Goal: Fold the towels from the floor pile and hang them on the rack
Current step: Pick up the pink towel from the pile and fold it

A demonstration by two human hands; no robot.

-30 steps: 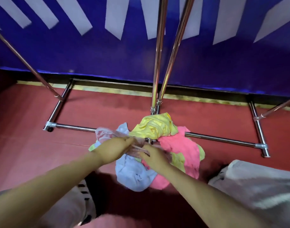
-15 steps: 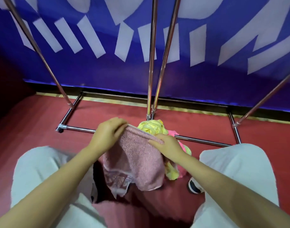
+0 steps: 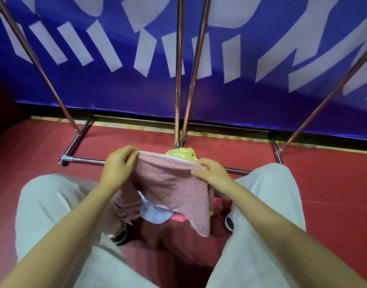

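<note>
A speckled pink towel (image 3: 170, 183) hangs between my hands above the floor pile. My left hand (image 3: 118, 167) pinches its top left corner and my right hand (image 3: 211, 173) grips its top right edge. The cloth droops down between my knees. Under it lies the pile (image 3: 157, 214): a yellow towel (image 3: 181, 154) at the back, a light blue one and a bright pink one (image 3: 179, 218), mostly hidden. The metal rack (image 3: 178, 80) stands just behind the pile, its uprights rising out of view.
My legs in pale trousers (image 3: 59, 204) flank the pile, with shoes showing at each side. The rack's base bars (image 3: 84, 161) lie on the red floor (image 3: 324, 183). A blue banner wall (image 3: 261, 96) closes off the back.
Both hands lifted the pink towel off the pile and spread its top edge wider. The view tilted up, so my knees and more of the rack's uprights show.
</note>
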